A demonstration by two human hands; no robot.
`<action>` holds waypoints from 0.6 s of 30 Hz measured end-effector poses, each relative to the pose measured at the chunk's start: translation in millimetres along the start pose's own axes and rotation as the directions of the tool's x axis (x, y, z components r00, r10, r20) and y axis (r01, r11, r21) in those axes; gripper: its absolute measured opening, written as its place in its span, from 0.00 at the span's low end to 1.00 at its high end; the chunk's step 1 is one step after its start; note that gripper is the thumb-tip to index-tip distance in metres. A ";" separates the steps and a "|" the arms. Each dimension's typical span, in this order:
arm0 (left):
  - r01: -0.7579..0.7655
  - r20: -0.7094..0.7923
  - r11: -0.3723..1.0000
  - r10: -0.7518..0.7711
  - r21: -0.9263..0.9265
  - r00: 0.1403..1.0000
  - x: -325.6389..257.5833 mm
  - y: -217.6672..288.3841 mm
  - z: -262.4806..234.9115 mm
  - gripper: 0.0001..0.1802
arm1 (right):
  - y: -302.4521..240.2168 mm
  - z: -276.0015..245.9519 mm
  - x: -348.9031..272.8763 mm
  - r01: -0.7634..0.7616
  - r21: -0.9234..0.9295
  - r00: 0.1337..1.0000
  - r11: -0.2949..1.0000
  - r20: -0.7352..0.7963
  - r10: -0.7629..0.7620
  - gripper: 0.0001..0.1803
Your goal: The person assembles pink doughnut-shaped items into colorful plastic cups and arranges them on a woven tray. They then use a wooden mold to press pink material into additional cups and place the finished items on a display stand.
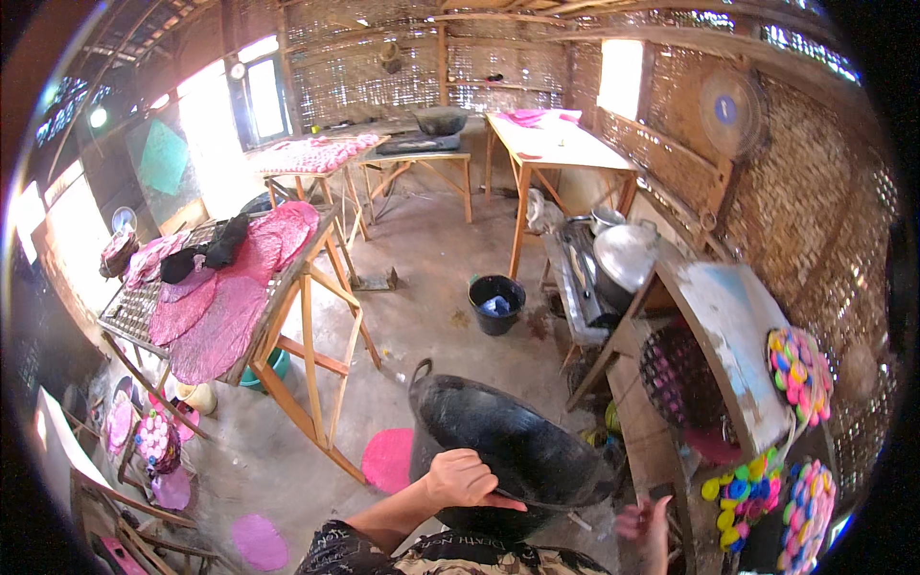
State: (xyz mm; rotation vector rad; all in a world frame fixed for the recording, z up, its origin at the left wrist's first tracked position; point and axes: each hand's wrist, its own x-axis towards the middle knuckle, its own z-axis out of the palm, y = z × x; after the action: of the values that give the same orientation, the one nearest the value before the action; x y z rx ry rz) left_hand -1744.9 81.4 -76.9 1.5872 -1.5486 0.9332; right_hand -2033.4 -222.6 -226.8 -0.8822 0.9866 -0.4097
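At the lower centre of the frame, a large, round, black basin with a loop handle [508, 431] stands tilted. The left hand [460, 477] has its fingers clamped on the near rim; the blurred right hand [647, 522], lower right, is empty, fingers apart. The step seems to be handling the basin; steadying it further would call for a right-hand grip.

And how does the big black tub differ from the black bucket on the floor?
The tub appears tilted, gripped by the left hand; the bucket stands upright, untouched. The bucket holds something blue, while the tub's visible inside is plain black. The tub looks wider than the bucket, though nearer. Both are black and open-topped.
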 end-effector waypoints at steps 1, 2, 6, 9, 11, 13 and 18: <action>-0.058 0.069 0.998 0.060 -0.026 0.996 4.5 -13.4 0.4 0.34 | 3.4 33.8 -1.2 -0.122 0.083 0.991 0.989 0.064 0.116 0.38; -0.126 0.063 0.988 0.132 -0.092 0.989 9.4 -24.4 4.1 0.34 | 3.3 60.0 -1.8 -0.252 0.195 0.940 0.948 0.283 0.192 0.38; -0.284 0.067 0.920 0.313 -0.271 0.947 25.7 -63.2 25.9 0.31 | 5.9 114.1 32.9 -0.406 0.131 0.866 0.904 0.372 0.335 0.30; -0.349 -0.003 0.880 0.368 -0.323 0.930 35.1 -94.9 47.5 0.30 | 17.6 106.6 87.2 -0.571 0.012 0.758 0.821 0.391 0.522 0.17; -0.349 0.018 0.881 0.374 -0.318 0.927 41.8 -126.3 58.7 0.30 | 28.6 113.0 141.3 -0.528 -0.120 0.810 0.840 0.225 0.541 0.15; -0.347 0.041 0.890 0.375 -0.297 0.926 48.8 -158.2 69.8 0.29 | 34.4 129.7 192.2 -0.615 -0.083 0.610 0.784 0.580 0.540 0.18; -0.309 0.096 0.938 0.326 -0.156 0.941 70.3 -225.1 79.1 0.28 | -11.3 229.3 278.6 -0.413 -0.296 0.752 0.861 0.422 0.506 0.27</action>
State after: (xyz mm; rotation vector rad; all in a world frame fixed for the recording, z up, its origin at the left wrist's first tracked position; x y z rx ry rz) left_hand -1517.6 -17.2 -54.9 1.3385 -1.9529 0.8891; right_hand -1693.3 -309.3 -311.3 -0.8144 0.7355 0.3339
